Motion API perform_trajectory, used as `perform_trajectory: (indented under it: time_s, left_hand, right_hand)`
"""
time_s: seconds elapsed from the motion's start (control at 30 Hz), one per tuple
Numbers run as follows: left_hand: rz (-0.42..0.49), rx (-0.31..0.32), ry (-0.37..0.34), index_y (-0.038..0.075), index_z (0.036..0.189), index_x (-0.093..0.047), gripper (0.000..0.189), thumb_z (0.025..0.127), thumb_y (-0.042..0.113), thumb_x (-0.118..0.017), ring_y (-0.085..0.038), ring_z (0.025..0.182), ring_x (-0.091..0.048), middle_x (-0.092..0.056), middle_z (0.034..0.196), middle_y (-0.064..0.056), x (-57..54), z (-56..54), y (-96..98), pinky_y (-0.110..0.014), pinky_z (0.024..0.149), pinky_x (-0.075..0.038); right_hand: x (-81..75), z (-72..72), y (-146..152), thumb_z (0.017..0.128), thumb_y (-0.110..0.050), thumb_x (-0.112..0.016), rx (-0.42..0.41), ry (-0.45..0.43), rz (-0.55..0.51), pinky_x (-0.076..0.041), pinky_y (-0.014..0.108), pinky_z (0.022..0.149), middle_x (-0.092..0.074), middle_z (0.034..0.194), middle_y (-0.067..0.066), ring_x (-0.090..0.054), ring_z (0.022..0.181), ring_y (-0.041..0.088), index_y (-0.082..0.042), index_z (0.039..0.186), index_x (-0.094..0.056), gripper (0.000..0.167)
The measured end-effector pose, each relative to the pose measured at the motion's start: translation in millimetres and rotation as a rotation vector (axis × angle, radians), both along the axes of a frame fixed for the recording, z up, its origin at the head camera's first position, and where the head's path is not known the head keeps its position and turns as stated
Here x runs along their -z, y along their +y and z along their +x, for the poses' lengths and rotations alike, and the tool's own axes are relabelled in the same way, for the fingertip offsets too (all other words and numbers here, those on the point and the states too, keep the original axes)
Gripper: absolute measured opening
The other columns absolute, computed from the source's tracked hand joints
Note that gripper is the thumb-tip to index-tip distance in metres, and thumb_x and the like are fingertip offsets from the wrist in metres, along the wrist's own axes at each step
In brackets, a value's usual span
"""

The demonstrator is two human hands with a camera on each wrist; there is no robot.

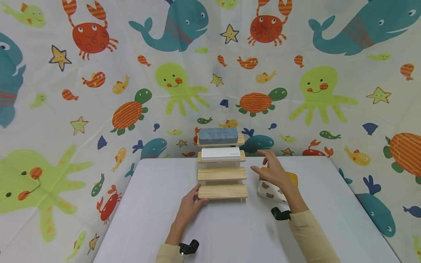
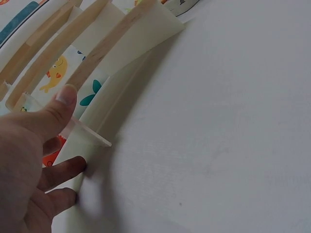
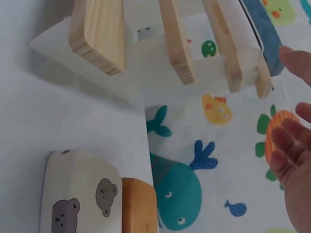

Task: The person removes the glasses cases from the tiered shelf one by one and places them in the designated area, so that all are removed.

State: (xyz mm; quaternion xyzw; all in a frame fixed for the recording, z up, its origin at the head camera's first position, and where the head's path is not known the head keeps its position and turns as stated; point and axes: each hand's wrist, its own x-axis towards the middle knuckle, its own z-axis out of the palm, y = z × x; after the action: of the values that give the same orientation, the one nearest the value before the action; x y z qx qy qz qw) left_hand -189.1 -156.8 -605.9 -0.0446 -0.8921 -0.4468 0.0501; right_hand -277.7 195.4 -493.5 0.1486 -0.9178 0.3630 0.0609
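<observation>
A stepped wooden display rack [image 1: 222,191] with pale side panels stands at the middle of the table. A blue case [image 1: 218,136] lies on its top step, and a white box [image 1: 219,154] with small dark lettering lies on the step below. My left hand [image 1: 190,203] grips the left end of the lowest step, its thumb [image 2: 65,99] against the board's end. To the right of the rack, my right hand [image 1: 275,174] hovers with fingers spread and nothing held. Below it sit a cream case with brown bears [image 3: 85,194] and an orange case [image 3: 140,206], partly hidden in the head view.
The white-covered table [image 1: 151,204] reaches back to a hanging cloth [image 1: 210,54] printed with sea animals. The rack's back is close to that cloth. Black wrist cameras [image 1: 189,247] are strapped to both wrists.
</observation>
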Motion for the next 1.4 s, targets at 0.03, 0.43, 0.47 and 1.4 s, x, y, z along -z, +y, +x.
perform_trajectory:
  time_s: [0.03,0.43,0.47,1.4]
  left_hand:
    - [-0.002,0.001,-0.001,0.005,0.148,-0.047,0.077,0.086,0.043,-0.075,-0.034,0.126,-0.061,-0.056,0.145,-0.017,-0.3,0.0,-0.2,-0.052,0.109,-0.047]
    - [0.008,-0.004,-0.013,0.005,0.148,-0.047,0.078,0.086,0.043,-0.075,-0.033,0.122,-0.065,-0.056,0.146,-0.017,-1.7,0.4,0.9,-0.052,0.108,-0.047]
    - [0.008,-0.004,-0.012,0.005,0.148,-0.047,0.078,0.086,0.042,-0.076,-0.033,0.122,-0.065,-0.056,0.146,-0.018,-2.1,0.4,1.0,-0.052,0.108,-0.047]
    - [0.025,0.01,0.002,0.004,0.148,-0.047,0.078,0.086,0.042,-0.075,-0.033,0.12,-0.066,-0.056,0.145,-0.018,-2.3,1.5,-1.1,-0.052,0.108,-0.047]
  right_hand:
    - [0.0,-1.7,-1,0.088,-0.046,-0.075,-0.005,0.004,0.001,-0.046,0.029,0.072,-0.039,0.15,0.017,-0.052,0.1,0.031,-0.01,0.149,-0.041,0.079]
    - [-6.9,-15.0,-15,0.088,-0.041,-0.076,-0.057,0.043,0.002,-0.046,0.031,0.072,-0.045,0.145,0.017,-0.053,0.097,0.027,-0.007,0.147,-0.043,0.075]
    - [-6.6,-16.8,-16,0.088,-0.041,-0.076,-0.06,0.043,0.0,-0.047,0.032,0.073,-0.045,0.145,0.017,-0.053,0.097,0.027,-0.008,0.147,-0.043,0.075]
    - [-13.7,-37.4,-51,0.086,-0.035,-0.081,-0.17,0.007,0.01,-0.048,0.032,0.076,-0.046,0.143,0.015,-0.053,0.096,0.024,-0.004,0.146,-0.045,0.077]
